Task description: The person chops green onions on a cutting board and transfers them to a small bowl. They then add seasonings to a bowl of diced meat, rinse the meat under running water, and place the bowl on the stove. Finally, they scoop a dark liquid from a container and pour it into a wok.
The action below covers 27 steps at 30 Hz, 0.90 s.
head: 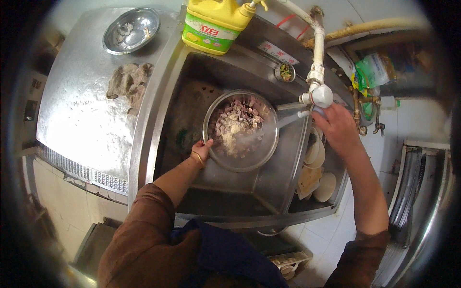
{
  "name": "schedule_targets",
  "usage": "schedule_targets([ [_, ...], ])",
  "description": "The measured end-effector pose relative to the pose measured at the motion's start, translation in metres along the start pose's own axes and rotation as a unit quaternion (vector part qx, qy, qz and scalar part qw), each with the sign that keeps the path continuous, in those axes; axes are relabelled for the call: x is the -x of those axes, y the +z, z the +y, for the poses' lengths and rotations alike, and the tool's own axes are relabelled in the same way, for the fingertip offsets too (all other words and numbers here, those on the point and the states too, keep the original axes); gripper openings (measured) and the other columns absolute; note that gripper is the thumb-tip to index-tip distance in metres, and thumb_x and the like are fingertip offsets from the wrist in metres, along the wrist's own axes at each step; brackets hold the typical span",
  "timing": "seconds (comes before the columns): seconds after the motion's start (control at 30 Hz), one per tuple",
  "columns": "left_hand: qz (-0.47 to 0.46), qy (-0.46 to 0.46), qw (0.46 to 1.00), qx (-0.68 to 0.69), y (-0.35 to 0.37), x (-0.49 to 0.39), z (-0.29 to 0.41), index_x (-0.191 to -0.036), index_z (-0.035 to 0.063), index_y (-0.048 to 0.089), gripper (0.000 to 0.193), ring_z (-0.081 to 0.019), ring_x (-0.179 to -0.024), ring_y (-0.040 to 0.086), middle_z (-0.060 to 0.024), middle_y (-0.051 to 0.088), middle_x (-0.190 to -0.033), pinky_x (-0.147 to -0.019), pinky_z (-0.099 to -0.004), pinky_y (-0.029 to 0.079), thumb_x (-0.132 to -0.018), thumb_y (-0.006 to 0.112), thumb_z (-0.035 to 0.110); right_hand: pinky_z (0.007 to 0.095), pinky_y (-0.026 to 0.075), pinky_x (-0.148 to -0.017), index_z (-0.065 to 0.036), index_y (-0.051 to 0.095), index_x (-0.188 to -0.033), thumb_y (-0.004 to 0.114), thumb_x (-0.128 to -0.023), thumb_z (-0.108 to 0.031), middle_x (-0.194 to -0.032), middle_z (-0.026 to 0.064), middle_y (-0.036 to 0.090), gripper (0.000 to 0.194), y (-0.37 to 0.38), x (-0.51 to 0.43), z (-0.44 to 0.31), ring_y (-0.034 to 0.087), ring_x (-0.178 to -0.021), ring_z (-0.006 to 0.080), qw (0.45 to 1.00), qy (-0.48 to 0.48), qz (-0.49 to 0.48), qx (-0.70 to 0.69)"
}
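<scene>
My left hand [202, 149] grips the near left rim of a round metal bowl [242, 168] in the steel sink [212, 180]. Diced purplish food pieces [237, 108] lie in the bowl, with a pale beige heap of powder or crumbs [232, 135] over them. Water runs from the tap's spout [304, 113] towards the bowl's right side. At the white plastic tap [321, 96] on the right, my right hand [333, 124] has its fingers closed about a part just under the tap's round body.
A yellow detergent jug [212, 27] stands on the sink's back edge. Plates [315, 153] lie in the right compartment. A small cup of scraps [285, 72] sits behind the bowl. The left steel counter [79, 108] bears a cloth [129, 84] and a metal bowl [131, 32].
</scene>
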<state>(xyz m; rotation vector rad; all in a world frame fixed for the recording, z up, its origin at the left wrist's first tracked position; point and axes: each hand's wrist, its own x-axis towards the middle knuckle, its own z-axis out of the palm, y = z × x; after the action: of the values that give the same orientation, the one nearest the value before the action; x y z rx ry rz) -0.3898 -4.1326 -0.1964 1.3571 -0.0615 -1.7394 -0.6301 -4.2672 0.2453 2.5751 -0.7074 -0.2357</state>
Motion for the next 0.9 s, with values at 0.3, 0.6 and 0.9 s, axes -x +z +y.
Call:
schedule_targets([
  [0.3,-0.029,0.006,0.999,-0.042,0.001,0.000,0.006,-0.093,0.0088,0.062,0.027,-0.0152,-0.080,0.053,-0.0002,0.061,-0.085,-0.073,-0.0343,0.045,-0.083,0.076,0.030,0.0392,0.051,-0.080,-0.011,0.065,-0.102,0.063,-0.074,-0.013,-0.103,0.0076,0.059,0.028,-0.002,-0.004,0.007,0.058,-0.098,0.0269,1.000,-0.022,0.000,0.010],
  [0.6,-0.030,-0.056,0.998,0.029,0.009,0.005,0.012,-0.104,0.0053,0.060,0.035,-0.0201,-0.084,0.058,-0.0050,0.063,-0.092,-0.073,-0.0376,0.050,-0.082,0.077,0.027,0.0407,0.050,-0.077,-0.006,0.063,-0.102,0.064,-0.073,-0.006,-0.099,0.0120,0.061,0.029,-0.004,-0.004,0.007,0.059,-0.090,0.0310,0.987,0.100,-0.023,-0.123],
  [0.9,-0.016,0.060,0.995,-0.075,0.021,-0.006,-0.002,-0.093,0.0000,0.064,0.023,-0.0170,-0.074,0.061,-0.0060,0.066,-0.084,-0.068,-0.0332,0.050,-0.079,0.077,0.012,0.0452,0.050,-0.070,-0.003,0.061,-0.094,0.068,-0.076,-0.018,-0.084,0.0147,0.061,0.024,0.014,-0.016,-0.016,0.060,-0.079,0.0367,0.959,0.260,-0.023,-0.112],
])
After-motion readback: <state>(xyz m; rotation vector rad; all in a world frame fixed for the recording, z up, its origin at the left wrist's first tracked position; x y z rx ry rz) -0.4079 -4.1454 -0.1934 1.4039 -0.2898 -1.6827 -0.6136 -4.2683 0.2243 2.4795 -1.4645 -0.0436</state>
